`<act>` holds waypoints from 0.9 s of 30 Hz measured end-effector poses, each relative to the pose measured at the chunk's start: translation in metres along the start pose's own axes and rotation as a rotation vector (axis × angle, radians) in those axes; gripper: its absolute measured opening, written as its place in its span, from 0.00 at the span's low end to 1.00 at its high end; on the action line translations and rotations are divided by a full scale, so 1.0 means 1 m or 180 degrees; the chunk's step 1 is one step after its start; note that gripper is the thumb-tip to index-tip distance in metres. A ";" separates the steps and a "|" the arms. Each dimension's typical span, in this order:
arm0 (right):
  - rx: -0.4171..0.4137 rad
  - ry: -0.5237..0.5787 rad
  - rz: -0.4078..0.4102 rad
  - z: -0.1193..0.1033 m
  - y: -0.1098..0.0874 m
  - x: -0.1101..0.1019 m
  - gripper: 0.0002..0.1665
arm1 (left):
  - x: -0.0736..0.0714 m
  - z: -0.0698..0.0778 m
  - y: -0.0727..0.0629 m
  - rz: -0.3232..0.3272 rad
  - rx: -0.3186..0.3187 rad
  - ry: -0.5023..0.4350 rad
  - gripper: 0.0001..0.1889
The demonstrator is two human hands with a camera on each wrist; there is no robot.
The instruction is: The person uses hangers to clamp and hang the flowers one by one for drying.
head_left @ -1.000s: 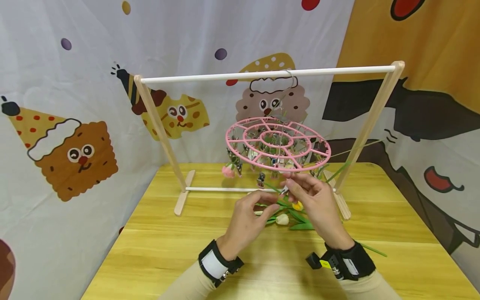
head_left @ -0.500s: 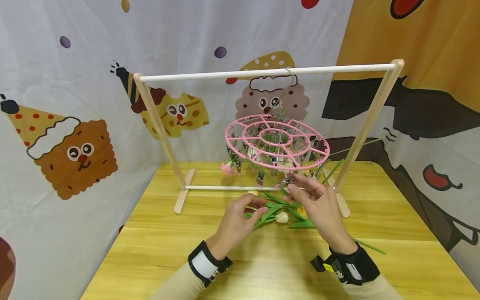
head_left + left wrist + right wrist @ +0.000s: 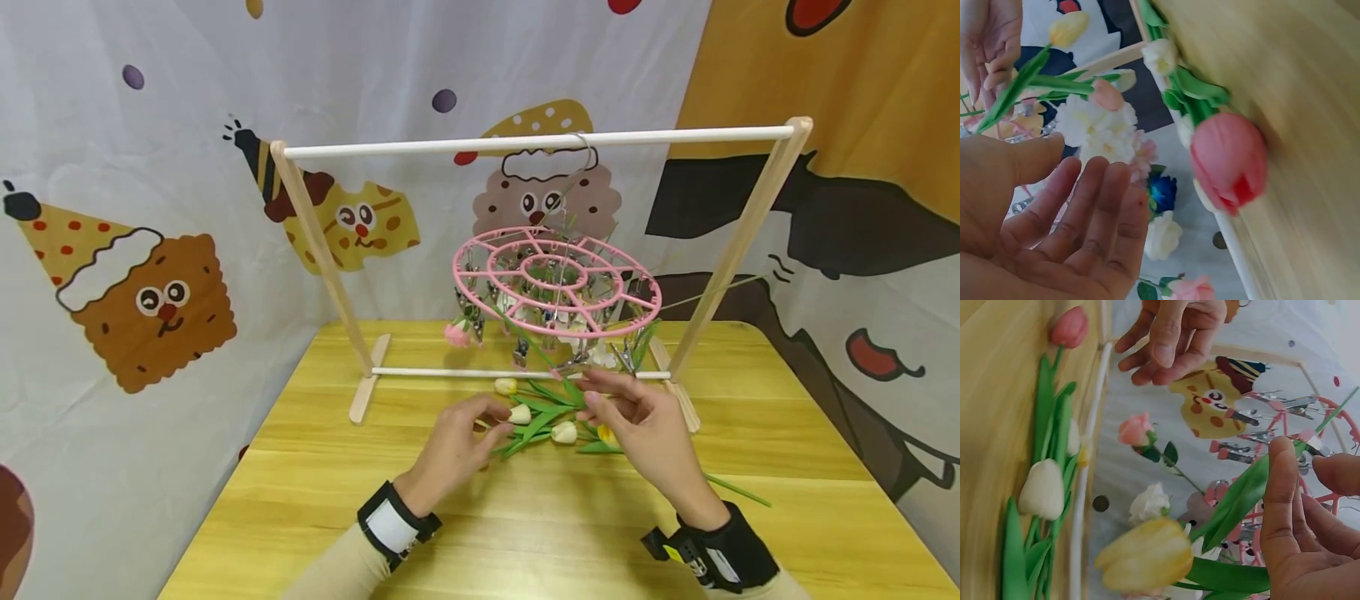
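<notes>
A yellow tulip hangs from the pink round clip hanger, its green stem caught in a metal clip. My right hand is just below that clip; in the right wrist view its thumb and index fingertip stand apart on either side of the stem. To the left, my left hand hovers over the table with loosely bent fingers and holds nothing. White tulips with green leaves lie close by. Beside the left hand in its wrist view lies a pinkish-red tulip.
The hanger hooks over the white top rod of a wooden-legged stand. A pink rose, white blossoms and a blue flower hang among its clips. A loose green stem lies right of my right hand on the table.
My left hand has drawn away from the clip, left and toward me. My right hand has come off the clip and lowered slightly; the clip stays on the stem.
</notes>
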State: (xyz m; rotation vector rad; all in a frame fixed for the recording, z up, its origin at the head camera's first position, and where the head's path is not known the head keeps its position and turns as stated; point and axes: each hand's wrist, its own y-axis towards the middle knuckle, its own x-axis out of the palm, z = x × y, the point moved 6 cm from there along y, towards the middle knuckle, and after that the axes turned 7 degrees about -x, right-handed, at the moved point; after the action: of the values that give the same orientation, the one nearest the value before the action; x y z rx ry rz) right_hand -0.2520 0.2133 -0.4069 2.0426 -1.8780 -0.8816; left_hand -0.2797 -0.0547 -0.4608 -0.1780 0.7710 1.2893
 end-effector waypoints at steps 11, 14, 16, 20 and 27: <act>-0.0405 -0.0508 0.0228 0.004 -0.024 -0.009 0.18 | 0.015 -0.016 -0.001 -0.0168 0.0021 0.0756 0.08; -0.0490 -0.0839 0.0233 0.009 -0.031 -0.015 0.14 | 0.019 -0.015 -0.001 -0.0166 0.0097 0.0886 0.08; -0.0451 -0.1036 0.0167 0.016 -0.035 -0.020 0.11 | 0.021 -0.012 -0.001 -0.0174 0.0130 0.0938 0.08; -0.0176 -0.1514 -0.0065 0.037 -0.043 -0.034 0.08 | 0.027 -0.004 -0.002 -0.0179 0.0252 0.1165 0.09; 0.0561 -0.2137 -0.0666 0.079 -0.051 -0.052 0.05 | 0.044 0.013 -0.008 -0.0208 0.0526 0.1523 0.10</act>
State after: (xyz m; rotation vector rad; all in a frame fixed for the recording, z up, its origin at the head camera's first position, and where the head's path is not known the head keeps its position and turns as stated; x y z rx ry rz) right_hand -0.2542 0.2890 -0.4831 2.2622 -2.1295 -1.6798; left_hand -0.2637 -0.0150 -0.4797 -0.3831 1.2645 1.1256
